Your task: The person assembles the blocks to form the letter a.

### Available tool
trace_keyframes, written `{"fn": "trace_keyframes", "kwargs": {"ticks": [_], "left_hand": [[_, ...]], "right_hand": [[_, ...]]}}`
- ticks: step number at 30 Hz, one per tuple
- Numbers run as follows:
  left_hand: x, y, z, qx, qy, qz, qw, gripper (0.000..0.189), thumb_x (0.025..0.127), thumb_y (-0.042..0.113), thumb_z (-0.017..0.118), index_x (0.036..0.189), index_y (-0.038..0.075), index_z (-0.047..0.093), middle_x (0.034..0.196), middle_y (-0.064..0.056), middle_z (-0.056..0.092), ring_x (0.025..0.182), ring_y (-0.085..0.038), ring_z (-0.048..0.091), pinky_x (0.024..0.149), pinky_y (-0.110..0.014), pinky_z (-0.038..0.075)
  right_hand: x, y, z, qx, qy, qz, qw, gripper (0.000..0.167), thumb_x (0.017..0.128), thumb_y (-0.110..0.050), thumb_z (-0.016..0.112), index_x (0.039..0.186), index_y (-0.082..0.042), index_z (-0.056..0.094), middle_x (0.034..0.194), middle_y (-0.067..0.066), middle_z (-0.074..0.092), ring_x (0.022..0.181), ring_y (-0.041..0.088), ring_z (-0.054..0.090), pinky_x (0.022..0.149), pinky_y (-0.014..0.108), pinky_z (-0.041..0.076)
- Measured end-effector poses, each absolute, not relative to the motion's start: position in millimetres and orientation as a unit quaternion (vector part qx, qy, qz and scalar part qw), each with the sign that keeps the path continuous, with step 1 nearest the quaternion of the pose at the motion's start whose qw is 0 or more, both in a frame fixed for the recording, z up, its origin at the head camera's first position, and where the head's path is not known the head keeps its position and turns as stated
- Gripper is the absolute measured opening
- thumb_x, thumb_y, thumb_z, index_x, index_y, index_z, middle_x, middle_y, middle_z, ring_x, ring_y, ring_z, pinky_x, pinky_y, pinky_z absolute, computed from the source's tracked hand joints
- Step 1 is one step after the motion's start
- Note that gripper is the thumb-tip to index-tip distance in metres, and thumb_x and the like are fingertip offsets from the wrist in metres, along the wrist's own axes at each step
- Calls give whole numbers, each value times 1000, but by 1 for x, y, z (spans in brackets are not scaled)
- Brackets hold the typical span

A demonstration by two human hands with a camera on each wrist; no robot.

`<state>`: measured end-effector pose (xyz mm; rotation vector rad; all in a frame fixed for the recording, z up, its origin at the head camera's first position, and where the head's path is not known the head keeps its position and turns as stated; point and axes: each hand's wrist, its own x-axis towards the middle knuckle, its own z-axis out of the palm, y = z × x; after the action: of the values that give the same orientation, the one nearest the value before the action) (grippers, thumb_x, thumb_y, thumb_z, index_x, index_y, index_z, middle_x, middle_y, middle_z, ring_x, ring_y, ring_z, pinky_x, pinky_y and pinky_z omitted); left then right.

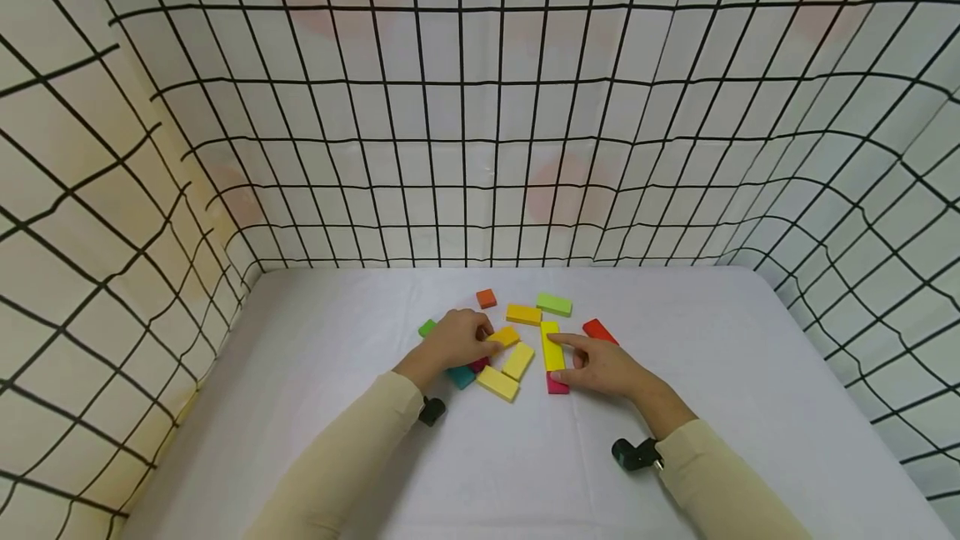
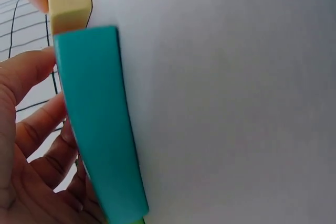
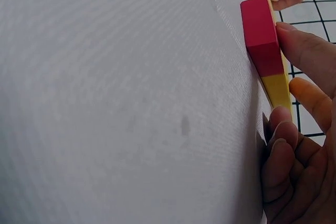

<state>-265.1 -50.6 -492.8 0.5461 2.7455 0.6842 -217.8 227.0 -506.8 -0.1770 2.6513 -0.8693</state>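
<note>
In the head view my left hand (image 1: 459, 337) has thumb and index finger at the left end of an amber block (image 1: 506, 336), pinching it. A teal block (image 2: 100, 124) stands large in front of that hand in the left wrist view, hiding part of its fingers. My right hand (image 1: 603, 363) holds a bright yellow block (image 1: 552, 348) between index finger and thumb. A pinkish-red block (image 1: 557, 387) lies at the yellow block's near end, right by the thumb. Two pale yellow blocks (image 1: 498, 383) lie between the hands.
Farther back lie an orange block (image 1: 486, 298), another amber block (image 1: 523, 314) and a light green block (image 1: 554, 303). A red block (image 1: 600, 331) is beyond the right hand; a green one (image 1: 427, 327) peeks out by the left. Black wire mesh (image 1: 480, 140) surrounds the white-covered table (image 1: 495, 473).
</note>
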Motion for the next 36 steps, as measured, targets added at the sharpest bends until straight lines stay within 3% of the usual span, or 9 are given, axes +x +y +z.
{"fn": "trace_keyframes", "kwargs": {"ticks": [4, 22, 30, 36], "left_hand": [[-266, -56, -495, 190, 946, 235, 117, 31, 93, 42, 71, 107, 15, 74, 90, 2, 65, 82, -14, 56, 75, -27, 48], [-274, -67, -490, 114, 965, 222, 81, 35, 96, 37, 70, 121, 13, 71, 103, -5, 64, 86, -17, 57, 84, -32, 54], [-277, -66, -487, 85, 963, 241, 81, 36, 96, 39, 71, 119, 12, 70, 104, -6, 69, 85, -18, 59, 79, -33, 55], [-280, -67, -491, 76, 956, 268, 88, 35, 97, 38, 70, 119, 11, 69, 106, -6, 71, 89, -19, 60, 84, -35, 55]], "right_hand": [[-218, 227, -508, -62, 934, -306, 172, 73, 79, -51, 84, 145, -32, 57, 84, 2, 53, 78, 17, 49, 63, 30, 36], [-218, 228, -507, -60, 935, -307, 169, 72, 80, -50, 84, 145, -31, 57, 84, 1, 53, 77, 17, 49, 63, 31, 36], [-218, 229, -507, -56, 934, -312, 167, 72, 79, -49, 84, 144, -32, 58, 85, 2, 53, 78, 18, 49, 63, 31, 37], [-217, 228, -507, -52, 933, -314, 168, 71, 80, -49, 84, 144, -33, 58, 85, 2, 54, 78, 18, 50, 63, 31, 38]]}}
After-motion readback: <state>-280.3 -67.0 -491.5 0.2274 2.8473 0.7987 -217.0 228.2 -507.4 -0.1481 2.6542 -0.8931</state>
